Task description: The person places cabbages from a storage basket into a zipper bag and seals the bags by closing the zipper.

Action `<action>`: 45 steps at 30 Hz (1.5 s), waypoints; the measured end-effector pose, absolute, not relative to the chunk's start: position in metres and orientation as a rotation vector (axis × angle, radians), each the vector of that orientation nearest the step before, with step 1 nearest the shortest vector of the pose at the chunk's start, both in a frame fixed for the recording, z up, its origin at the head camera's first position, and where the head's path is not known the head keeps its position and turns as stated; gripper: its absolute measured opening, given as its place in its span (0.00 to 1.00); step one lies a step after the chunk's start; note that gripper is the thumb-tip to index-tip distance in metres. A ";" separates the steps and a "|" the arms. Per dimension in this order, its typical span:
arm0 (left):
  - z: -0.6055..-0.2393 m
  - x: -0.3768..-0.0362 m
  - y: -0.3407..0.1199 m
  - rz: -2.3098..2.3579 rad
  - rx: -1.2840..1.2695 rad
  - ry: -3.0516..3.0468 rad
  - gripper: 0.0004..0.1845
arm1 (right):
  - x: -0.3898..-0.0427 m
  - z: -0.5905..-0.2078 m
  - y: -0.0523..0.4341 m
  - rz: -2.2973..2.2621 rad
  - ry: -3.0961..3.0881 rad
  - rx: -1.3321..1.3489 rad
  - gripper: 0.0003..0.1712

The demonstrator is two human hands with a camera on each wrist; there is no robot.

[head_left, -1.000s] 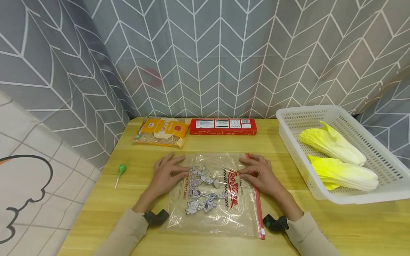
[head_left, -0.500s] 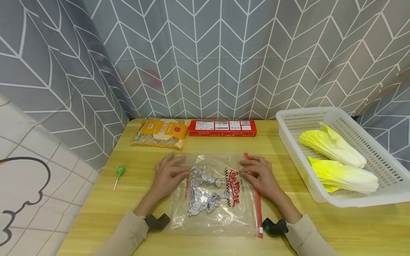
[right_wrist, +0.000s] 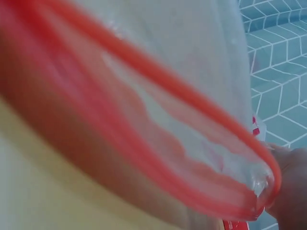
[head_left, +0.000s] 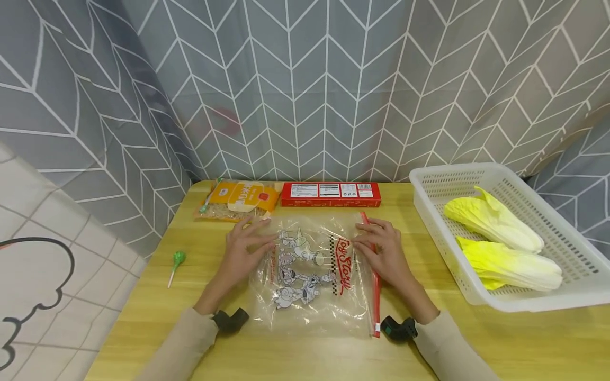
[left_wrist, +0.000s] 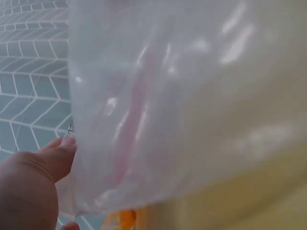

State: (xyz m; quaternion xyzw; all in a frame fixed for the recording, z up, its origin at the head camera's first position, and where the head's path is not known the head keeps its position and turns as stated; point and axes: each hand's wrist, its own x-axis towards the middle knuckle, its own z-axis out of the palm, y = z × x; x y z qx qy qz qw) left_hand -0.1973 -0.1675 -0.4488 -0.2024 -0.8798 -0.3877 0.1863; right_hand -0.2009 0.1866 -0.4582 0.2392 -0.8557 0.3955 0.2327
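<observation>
A clear plastic zip bag (head_left: 310, 312) with cartoon figures, red lettering and a red zip edge lies between my hands in the head view. My left hand (head_left: 243, 248) pinches its left side between thumb and fingers, while my right hand (head_left: 383, 254) pinches near the zip edge. In the left wrist view the thumb (left_wrist: 55, 160) presses on the bag's side (left_wrist: 163, 105). From the right wrist, the red zip edge (right_wrist: 187, 96) stands parted, leaving a gap between its two rims. Some fingertips are hidden behind the film.
An orange package of dry noodles (head_left: 238, 200) and a red box (head_left: 331, 194) lie along the back of the wooden table (head_left: 286, 360). At left is a green lollipop (head_left: 178, 259). A white basket (head_left: 462, 280) at right holds two pale cabbages (head_left: 510, 264).
Both hands have moved slightly up in the head view with the bag. The bag looks raised from the table, and its zip edge has shifted a little left.
</observation>
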 end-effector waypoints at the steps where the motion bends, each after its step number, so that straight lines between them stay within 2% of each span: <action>1: -0.446 -0.201 -0.169 -1.094 -0.574 -2.479 0.10 | -0.204 -0.457 0.185 1.085 -2.346 0.655 0.06; 9: -0.432 -0.237 -0.183 -1.095 -0.615 -2.519 0.10 | -0.225 -0.447 0.170 1.059 -2.393 0.617 0.07; 16: -0.434 -0.260 -0.194 -1.014 -0.651 -2.621 0.10 | -0.222 -0.456 0.168 1.020 -2.693 0.679 0.29; 24: -0.440 -0.266 -0.197 -0.950 -0.617 -2.799 0.15 | -0.197 -0.467 0.179 0.928 -2.808 0.867 0.46; 29: -0.428 -0.255 -0.198 -0.872 -0.608 -2.904 0.26 | -0.190 -0.469 0.181 0.775 -2.849 0.896 0.52; 34: -0.411 -0.229 -0.197 -0.759 -0.662 -2.992 0.32 | -0.187 -0.468 0.177 0.694 -2.869 0.850 0.52; 39: -0.411 -0.208 -0.178 -0.689 -0.748 -3.026 0.33 | -0.185 -0.469 0.174 0.660 -2.886 0.786 0.52; 45: -0.432 -0.190 -0.148 -0.577 -0.819 -2.961 0.29 | -0.182 -0.472 0.166 0.635 -2.874 0.726 0.52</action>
